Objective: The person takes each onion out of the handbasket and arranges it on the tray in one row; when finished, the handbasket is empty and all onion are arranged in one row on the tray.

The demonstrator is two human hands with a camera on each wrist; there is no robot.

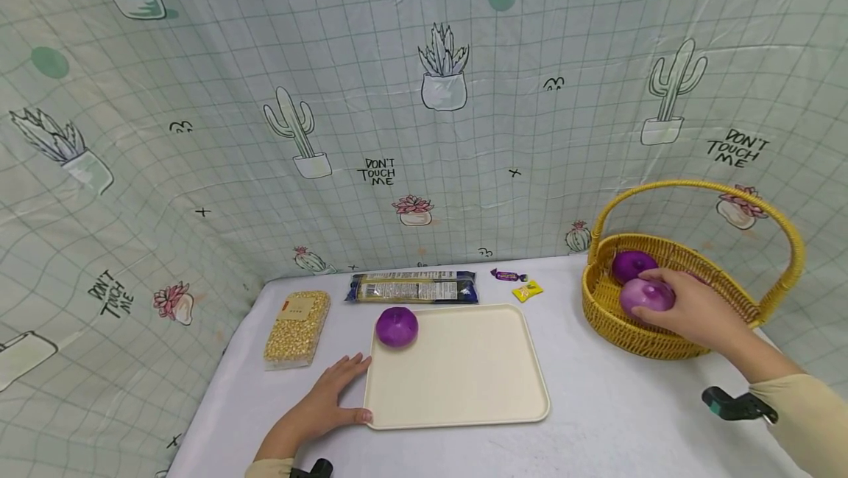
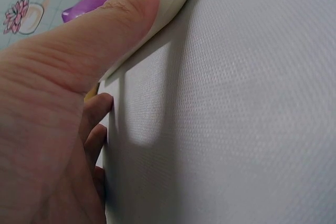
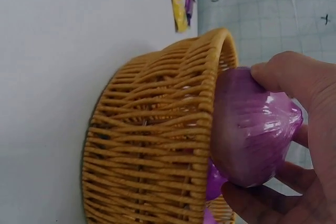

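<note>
My right hand [image 1: 695, 312] grips a light purple onion [image 3: 254, 129] at the mouth of a yellow wicker basket [image 3: 152, 145]. Its fingers and thumb lie around the onion's sides. Behind it in the basket sits a darker purple onion [image 1: 632, 266]. At the left edge of a cream tray [image 1: 464, 375], my left hand [image 1: 321, 404] is spread, with the thumb [image 2: 121, 14] touching the rim. Another dark purple onion [image 1: 397, 327] lies in the tray's far left corner. Part of the basket's contents is hidden by the right hand.
A bag of yellow kernels [image 1: 298, 329] lies left of the tray. Behind the tray are a long dark blue and clear packet [image 1: 412, 287], a purple-wrapped candy [image 1: 509, 275] and a yellow candy [image 1: 527, 291]. The basket's tall handle [image 1: 695, 184] arches above it. A patterned cloth [image 1: 424, 139] hangs behind.
</note>
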